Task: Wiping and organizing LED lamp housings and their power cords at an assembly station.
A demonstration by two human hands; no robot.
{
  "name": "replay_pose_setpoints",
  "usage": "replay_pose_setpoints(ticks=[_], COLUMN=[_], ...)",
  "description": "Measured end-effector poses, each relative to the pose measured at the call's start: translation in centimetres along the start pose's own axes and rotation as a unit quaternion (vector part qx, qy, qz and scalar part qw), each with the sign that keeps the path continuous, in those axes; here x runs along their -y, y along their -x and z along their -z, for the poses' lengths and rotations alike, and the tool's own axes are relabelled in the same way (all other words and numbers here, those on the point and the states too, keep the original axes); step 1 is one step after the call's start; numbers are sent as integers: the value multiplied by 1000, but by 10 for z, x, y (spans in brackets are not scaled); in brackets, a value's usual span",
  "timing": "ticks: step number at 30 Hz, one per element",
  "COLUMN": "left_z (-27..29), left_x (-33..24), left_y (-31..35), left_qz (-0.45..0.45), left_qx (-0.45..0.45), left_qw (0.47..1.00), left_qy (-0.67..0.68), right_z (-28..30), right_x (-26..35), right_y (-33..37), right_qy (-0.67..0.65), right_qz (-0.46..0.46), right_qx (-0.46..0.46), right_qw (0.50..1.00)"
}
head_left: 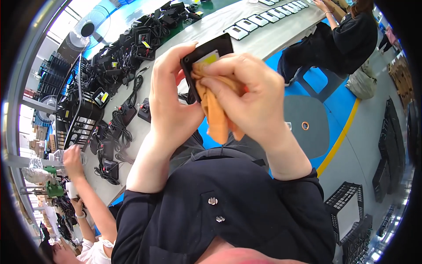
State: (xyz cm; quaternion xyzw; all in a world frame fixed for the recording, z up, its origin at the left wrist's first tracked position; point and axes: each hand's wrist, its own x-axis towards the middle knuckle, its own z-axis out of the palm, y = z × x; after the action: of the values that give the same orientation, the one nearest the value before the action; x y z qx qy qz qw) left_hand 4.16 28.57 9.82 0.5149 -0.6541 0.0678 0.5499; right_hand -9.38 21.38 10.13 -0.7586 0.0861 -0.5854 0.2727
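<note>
In front of my chest, my left hand (169, 97) grips a flat black rectangular device (220, 45) by its edges, tilted toward me. A pale label with a yellow patch shows on its face. My right hand (252, 94) is closed round an orange cloth (215, 108), pinched between thumb and forefinger and pressed on the device's face. The cloth hangs down below both hands and covers the device's lower part. My left fingertips behind the device are partly hidden.
A long pale table (176, 42) carries heaps of black devices with cables (140, 46) and a row of white-faced panels (259, 22). One co-worker (347, 39) sits at far right, another person's arm (94, 196) reaches in at left. A grey stool (303, 123) and black crates (347, 211) stand at right.
</note>
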Motion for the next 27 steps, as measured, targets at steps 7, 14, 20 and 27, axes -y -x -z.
replay_pose_setpoints(ticks=[7, 14, 20, 27], left_z=[30, 30, 25, 27], left_x=[-5, 6, 6, 12], left_y=[-6, 1, 2, 11], left_qz=[135, 149, 70, 152], left_qx=[135, 144, 129, 125], left_qw=[911, 906, 949, 928], left_qy=[365, 369, 279, 315], right_z=[66, 54, 24, 52], right_x=[5, 14, 14, 28], right_y=[14, 18, -8, -4], right_qy=[-400, -247, 135, 157], right_qz=[-207, -235, 150, -10], right_qx=[-126, -138, 96, 139], right_qw=[884, 930, 975, 978])
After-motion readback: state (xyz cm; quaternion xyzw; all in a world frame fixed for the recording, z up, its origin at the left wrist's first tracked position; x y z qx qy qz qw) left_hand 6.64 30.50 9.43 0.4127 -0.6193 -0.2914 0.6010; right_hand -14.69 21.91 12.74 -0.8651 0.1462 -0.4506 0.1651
